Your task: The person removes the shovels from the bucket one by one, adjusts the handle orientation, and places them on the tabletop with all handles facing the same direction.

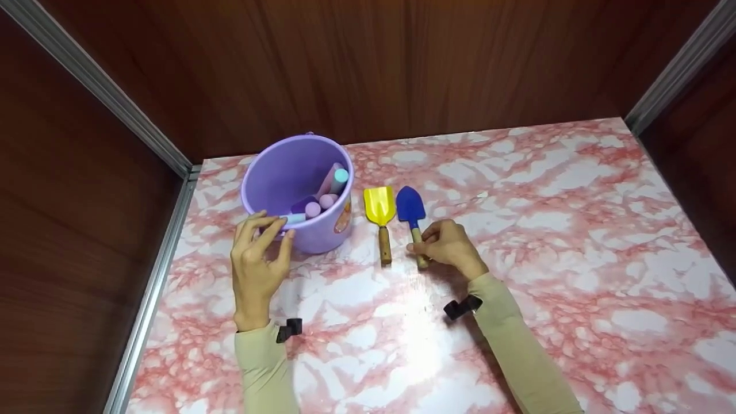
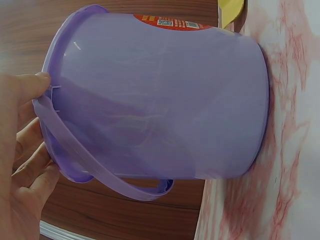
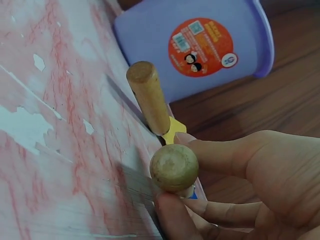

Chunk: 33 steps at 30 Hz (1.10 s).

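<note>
A purple bucket (image 1: 287, 172) stands upright at the back left of the table. My left hand (image 1: 256, 264) holds its near rim, with the thumb outside and the fingers over the edge. In the left wrist view the bucket's handle (image 2: 90, 160) hangs down along its side. My right hand (image 1: 451, 247) pinches the wooden handle of a small blue shovel (image 1: 410, 204) between thumb and fingers. Just left of it lies a yellow shovel (image 1: 379, 204), also with a wooden handle (image 3: 150, 100). The blue blade points away from me.
Inside the bucket are several pink, purple and light-blue pieces, among them a light-blue rounded one (image 1: 340, 176). The table (image 1: 552, 230) has a red-and-white marbled top. Dark wooden panels (image 1: 402, 69) rise behind it and on both sides, with metal trim at the corners.
</note>
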Each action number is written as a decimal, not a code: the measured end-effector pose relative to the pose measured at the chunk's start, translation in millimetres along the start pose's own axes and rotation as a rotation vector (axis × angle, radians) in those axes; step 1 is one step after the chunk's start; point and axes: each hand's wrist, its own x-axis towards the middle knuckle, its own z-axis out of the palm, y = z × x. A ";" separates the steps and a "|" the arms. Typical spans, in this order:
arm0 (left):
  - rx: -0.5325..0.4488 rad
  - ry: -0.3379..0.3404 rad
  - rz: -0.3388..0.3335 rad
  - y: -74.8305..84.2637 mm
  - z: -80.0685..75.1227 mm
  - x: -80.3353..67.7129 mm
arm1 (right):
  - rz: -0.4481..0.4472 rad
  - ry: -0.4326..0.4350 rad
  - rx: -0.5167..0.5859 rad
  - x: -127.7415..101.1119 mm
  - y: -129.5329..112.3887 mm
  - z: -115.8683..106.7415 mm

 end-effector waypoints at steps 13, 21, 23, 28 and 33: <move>-0.006 0.000 0.002 -0.2 1.1 1.6 | -0.049 0.084 -0.179 -5.8 -14.4 -4.8; 0.010 0.003 -0.002 -0.2 0.3 1.0 | -0.197 0.198 -0.334 -0.3 -56.2 -17.4; 0.008 0.002 -0.002 -0.4 0.7 0.9 | -0.230 0.223 -0.378 4.0 -70.4 -22.8; 0.005 -0.005 -0.008 0.3 1.1 0.5 | -0.296 0.251 -0.484 13.4 -105.1 -35.1; 0.003 -0.010 -0.003 0.5 -0.8 0.5 | -0.411 0.229 -0.565 21.5 -136.1 -39.5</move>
